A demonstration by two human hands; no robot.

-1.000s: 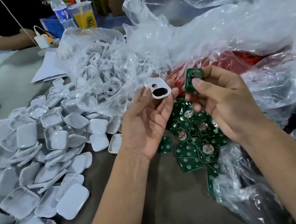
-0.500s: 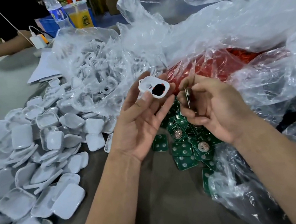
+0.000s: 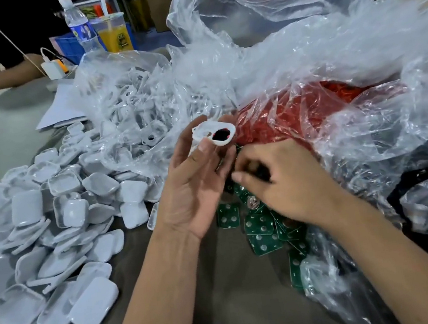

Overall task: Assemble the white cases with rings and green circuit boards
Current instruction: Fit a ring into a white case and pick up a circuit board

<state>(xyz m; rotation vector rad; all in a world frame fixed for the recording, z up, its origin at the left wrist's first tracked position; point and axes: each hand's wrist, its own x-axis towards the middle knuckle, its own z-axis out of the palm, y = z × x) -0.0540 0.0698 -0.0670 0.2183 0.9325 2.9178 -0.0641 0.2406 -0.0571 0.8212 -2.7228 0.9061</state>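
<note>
- I see the left hand point(image 3: 197, 188) pinching one white case point(image 3: 213, 134) at its fingertips, held above the right hand point(image 3: 286, 182).
- The right hand reaches into the green boards point(image 3: 259, 224) just below; its fingers are blurred, so I cannot tell its grip.
- Roughly ten boards show; loose case halves point(image 3: 52, 224) left of the left hand are too many to count.

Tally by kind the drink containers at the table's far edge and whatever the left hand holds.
Water bottle: 1
Cup of orange drink: 1
White case, held by the left hand: 1
Total: 3
</note>
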